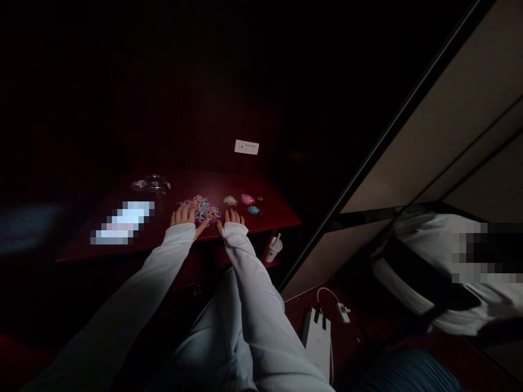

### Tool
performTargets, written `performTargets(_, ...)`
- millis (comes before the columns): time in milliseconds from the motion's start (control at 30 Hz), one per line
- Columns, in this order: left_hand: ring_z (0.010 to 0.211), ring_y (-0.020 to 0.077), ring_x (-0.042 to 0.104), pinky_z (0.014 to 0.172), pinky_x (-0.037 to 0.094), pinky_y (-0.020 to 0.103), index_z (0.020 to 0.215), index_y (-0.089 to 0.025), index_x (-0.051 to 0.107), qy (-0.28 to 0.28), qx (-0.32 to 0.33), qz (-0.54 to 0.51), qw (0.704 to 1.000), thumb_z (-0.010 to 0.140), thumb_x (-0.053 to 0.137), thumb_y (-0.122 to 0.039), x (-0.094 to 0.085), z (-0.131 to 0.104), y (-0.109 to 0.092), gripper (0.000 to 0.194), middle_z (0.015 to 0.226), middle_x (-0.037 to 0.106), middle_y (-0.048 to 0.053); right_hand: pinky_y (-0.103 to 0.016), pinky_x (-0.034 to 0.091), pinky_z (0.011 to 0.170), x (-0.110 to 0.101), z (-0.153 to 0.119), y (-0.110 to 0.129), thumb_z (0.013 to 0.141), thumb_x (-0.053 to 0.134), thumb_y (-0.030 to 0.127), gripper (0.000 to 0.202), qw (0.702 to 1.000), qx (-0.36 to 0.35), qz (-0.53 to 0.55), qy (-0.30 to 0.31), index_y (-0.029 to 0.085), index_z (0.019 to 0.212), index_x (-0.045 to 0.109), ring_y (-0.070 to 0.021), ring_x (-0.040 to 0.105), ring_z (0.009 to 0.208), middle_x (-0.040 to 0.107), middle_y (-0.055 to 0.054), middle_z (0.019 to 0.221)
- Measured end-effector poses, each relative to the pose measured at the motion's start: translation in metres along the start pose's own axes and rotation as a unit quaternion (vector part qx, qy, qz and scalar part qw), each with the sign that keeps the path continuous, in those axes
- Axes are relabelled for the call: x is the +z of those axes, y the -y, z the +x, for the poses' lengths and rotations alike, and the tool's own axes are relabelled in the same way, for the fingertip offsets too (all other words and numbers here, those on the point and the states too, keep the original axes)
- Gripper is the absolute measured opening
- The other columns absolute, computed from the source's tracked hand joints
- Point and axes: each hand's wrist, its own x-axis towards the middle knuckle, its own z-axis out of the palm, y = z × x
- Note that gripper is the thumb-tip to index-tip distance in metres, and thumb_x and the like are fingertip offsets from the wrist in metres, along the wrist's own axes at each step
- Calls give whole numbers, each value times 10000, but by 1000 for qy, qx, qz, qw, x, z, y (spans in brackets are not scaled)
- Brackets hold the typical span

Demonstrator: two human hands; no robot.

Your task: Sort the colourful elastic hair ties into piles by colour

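A mixed pile of small coloured elastic bands [207, 209] lies on the dark red desk [188, 181]. At its left edge my left hand [184, 214] rests with fingers spread, the fingertips touching the bands. My right hand [231, 217] lies on the desk at the pile's right side, fingers apart, and nothing shows in it. Just beyond the right fingertips sit three small sorted heaps: a yellow heap [230, 200], a pink heap [247, 199] and a blue heap [254, 209]. A single pale ring [260, 198] lies to their right.
A clear round container [156, 183] stands at the back left, and a lit, blurred screen [122, 222] lies left of my hands. A wall socket [247, 147] is behind. Below right are a lidded cup [274, 248], a white box [317, 340] and a power strip [344, 312].
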Motion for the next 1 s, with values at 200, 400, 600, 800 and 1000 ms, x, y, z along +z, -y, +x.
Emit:
performTargets(200,1477,403,436,1254,297,579,1428,-107,581,2,-3,1,1000,965,508,-503,-4,-1,-3,613,1578,509,231,-460,281,1260,0,2,0,1034,471,405,627,1000,-1,-15,-6,118,1590,460,-280,395,1533,424,-174,1656)
performTargets(400,1480,415,428,1250,296,588,1408,-88,583,13,-1,5,1000,953,509,-496,1,1,3,616,1582,497,249,-468,301,1247,3,2,0,1038,466,411,616,1000,-4,-19,-22,129,1586,470,-286,420,1518,437,-180,1646)
performTargets(600,1486,413,425,1248,308,574,1414,-84,578,24,-8,8,1000,959,493,-520,3,1,5,636,1573,505,250,-458,313,1245,4,3,0,1026,497,408,621,999,-3,-21,-24,119,1576,486,-290,429,1516,451,-184,1636)
performTargets(800,1459,416,458,1231,335,571,1409,-78,584,8,0,13,1000,967,486,-511,0,0,2,626,1556,523,262,-456,281,1265,3,3,0,1033,483,403,626,1000,-4,-15,-18,111,1586,465,-282,401,1532,432,-172,1651)
performTargets(1000,1446,404,474,1213,364,551,1405,-96,591,1,7,19,1000,968,496,-494,-3,-1,0,599,1533,549,251,-463,286,1260,5,2,-1,1028,502,394,622,1000,-6,-5,-26,125,1588,465,-282,401,1532,429,-176,1652)
